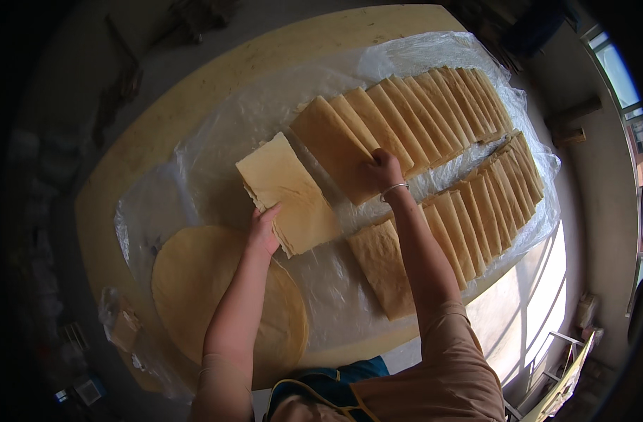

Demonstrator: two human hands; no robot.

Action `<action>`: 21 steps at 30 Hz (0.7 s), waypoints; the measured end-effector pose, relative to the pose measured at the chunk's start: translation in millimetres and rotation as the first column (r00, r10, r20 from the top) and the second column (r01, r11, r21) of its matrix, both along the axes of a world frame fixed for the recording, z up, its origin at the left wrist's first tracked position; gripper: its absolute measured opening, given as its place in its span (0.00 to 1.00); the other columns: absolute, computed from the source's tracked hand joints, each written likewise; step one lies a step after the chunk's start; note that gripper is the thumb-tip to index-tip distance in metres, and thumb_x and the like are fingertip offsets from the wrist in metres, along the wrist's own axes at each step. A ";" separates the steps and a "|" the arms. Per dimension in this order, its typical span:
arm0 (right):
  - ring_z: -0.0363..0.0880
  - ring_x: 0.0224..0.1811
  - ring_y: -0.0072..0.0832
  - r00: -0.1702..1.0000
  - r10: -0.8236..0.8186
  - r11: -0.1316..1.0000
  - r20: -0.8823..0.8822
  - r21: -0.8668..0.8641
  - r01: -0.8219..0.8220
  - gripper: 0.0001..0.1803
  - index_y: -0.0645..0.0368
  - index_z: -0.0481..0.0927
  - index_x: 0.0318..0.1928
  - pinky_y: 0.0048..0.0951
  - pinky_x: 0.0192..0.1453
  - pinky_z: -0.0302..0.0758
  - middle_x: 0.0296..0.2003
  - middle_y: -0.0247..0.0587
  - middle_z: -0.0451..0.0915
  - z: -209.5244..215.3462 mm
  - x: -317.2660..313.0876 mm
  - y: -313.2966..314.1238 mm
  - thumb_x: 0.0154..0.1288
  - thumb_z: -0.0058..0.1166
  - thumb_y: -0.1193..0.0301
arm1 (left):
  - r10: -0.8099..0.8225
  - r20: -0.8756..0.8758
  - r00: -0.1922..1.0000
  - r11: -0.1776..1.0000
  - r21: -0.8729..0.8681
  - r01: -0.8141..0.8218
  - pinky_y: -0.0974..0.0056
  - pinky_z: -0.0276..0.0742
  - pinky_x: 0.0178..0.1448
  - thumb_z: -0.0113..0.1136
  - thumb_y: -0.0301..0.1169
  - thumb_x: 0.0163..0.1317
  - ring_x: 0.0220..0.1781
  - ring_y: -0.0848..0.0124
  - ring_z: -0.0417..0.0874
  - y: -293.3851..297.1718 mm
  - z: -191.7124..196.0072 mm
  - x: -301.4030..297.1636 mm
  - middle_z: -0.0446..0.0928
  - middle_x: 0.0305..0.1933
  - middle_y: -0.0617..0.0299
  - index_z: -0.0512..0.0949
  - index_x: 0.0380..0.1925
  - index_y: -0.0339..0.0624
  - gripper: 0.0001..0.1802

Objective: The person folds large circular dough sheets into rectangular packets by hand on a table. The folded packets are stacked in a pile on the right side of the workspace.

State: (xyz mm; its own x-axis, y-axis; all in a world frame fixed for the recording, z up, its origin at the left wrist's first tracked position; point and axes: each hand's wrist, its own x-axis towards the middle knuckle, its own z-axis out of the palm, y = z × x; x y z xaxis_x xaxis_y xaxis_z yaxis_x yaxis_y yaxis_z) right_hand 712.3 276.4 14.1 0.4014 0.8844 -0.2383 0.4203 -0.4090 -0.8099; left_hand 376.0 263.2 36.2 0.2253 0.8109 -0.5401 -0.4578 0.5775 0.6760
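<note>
Left hand (264,231) lies flat, fingers open, on the near edge of a folded flatbread stack (290,193); right hand (382,171) is curled over the nearest piece in the upper row of folded flatbreads (413,116), grip not fully visible. Everything sits on a plastic sheet (216,133) over a wooden table (195,91). Second row (469,211) lies right of the arm, round flatbread pile (195,281) near left.

The folded sheets (434,133) are tan, near ochre, plain and unpatterned — so is the loose folded stack (290,193), a shade paler. The round flat stack (195,281) is yellow-tan. The plastic film (216,141) is clear with whitish glare, the tabletop (188,91) pale yellow wood — the sleeves (448,366) dusty peach, the apron (335,380) teal.
</note>
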 end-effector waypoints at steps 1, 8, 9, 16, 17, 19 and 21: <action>0.86 0.37 0.28 0.996 0.016 0.996 -0.085 0.091 -0.009 0.13 0.61 0.83 0.43 0.30 0.41 0.82 0.36 0.35 0.86 10.9 17.3 -5.0 0.60 0.70 0.70 | -0.006 0.027 1.000 1.000 -0.013 0.006 0.45 0.80 0.69 0.62 0.24 0.68 0.67 0.56 0.80 7.8 -6.0 8.6 0.78 0.66 0.56 0.70 0.69 0.45 0.29; 0.86 0.33 0.22 0.654 0.059 0.972 -0.754 0.192 0.134 0.09 0.63 0.82 0.45 0.26 0.38 0.83 0.36 0.35 0.87 93.5 55.9 -45.2 0.67 0.67 0.78 | -0.209 -0.022 0.978 0.963 0.168 0.209 0.49 0.82 0.67 0.59 0.27 0.71 0.64 0.59 0.83 57.5 -59.9 95.8 0.80 0.63 0.56 0.72 0.67 0.42 0.25; 0.86 0.34 0.23 0.591 0.030 0.975 -0.806 0.155 0.162 0.09 0.63 0.82 0.46 0.26 0.40 0.84 0.37 0.36 0.87 87.0 40.3 -44.0 0.67 0.68 0.77 | -0.247 -0.147 0.958 0.898 0.337 0.283 0.49 0.82 0.67 0.58 0.28 0.72 0.64 0.59 0.83 61.3 -64.3 110.7 0.80 0.64 0.56 0.72 0.67 0.41 0.24; 0.86 0.36 0.22 0.736 -0.202 0.979 -0.646 -0.111 0.172 0.11 0.64 0.84 0.42 0.27 0.39 0.83 0.35 0.35 0.87 -3.6 -39.1 -19.4 0.64 0.72 0.75 | -0.081 0.137 0.987 0.983 -0.154 0.102 0.50 0.76 0.73 0.53 0.55 0.75 0.70 0.56 0.77 66.3 -51.3 139.6 0.76 0.70 0.51 0.70 0.70 0.40 0.35; 0.85 0.36 0.22 0.775 -0.158 0.986 -0.612 -0.062 0.153 0.11 0.65 0.84 0.42 0.28 0.38 0.82 0.34 0.35 0.86 -10.7 -39.5 -19.6 0.62 0.72 0.74 | -0.087 0.125 0.988 0.979 -0.171 0.108 0.49 0.74 0.74 0.53 0.57 0.74 0.71 0.56 0.77 70.7 -48.2 134.8 0.76 0.70 0.51 0.70 0.70 0.41 0.36; 0.85 0.35 0.22 0.866 -0.173 0.985 -0.470 -0.060 0.164 0.13 0.65 0.84 0.40 0.30 0.36 0.81 0.32 0.35 0.86 -20.2 -37.8 -19.9 0.59 0.74 0.73 | 0.036 0.241 0.970 0.972 -0.235 0.022 0.47 0.74 0.74 0.50 0.60 0.74 0.70 0.55 0.77 76.5 -43.6 120.0 0.76 0.68 0.51 0.71 0.69 0.41 0.38; 0.86 0.35 0.31 0.955 -0.175 0.985 -0.238 -0.052 0.167 0.16 0.66 0.84 0.42 0.33 0.40 0.82 0.32 0.43 0.87 -23.7 -39.6 -19.1 0.57 0.71 0.70 | 0.159 0.074 0.984 0.947 -0.292 -0.131 0.47 0.69 0.76 0.57 0.55 0.73 0.72 0.54 0.73 76.5 -40.2 108.4 0.69 0.74 0.48 0.68 0.72 0.39 0.38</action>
